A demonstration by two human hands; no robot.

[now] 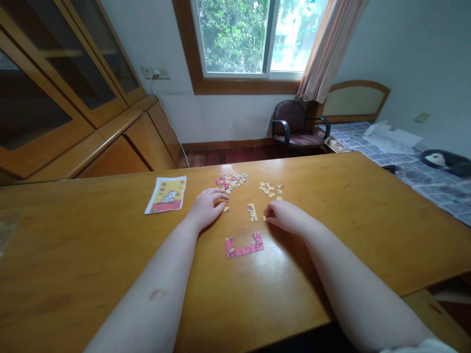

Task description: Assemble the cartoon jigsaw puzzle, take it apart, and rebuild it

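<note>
My left hand (pixel 208 208) rests on the table with fingers loosely apart, just beside a small yellow-and-pink puzzle piece (pixel 227 210) and holding nothing. My right hand (pixel 287 215) is closed in a pinch on a small yellow puzzle piece (pixel 264 218), low over the wood. Between the two hands lies a joined yellow strip of puzzle (pixel 252 212). Closer to me is a joined pink puzzle section (pixel 244 249), shaped like a shallow U. Beyond my left hand is a heap of mixed loose puzzle pieces (pixel 232 181); beyond my right, several yellow loose pieces (pixel 267 188).
A reference picture (pixel 167 195) with a white animal on yellow and pink lies left on the wooden table (pixel 110 245). A clear plastic bag (pixel 8 230) is at the far left. Past the table stand an office chair (pixel 294 125) and a bed (pixel 434 166).
</note>
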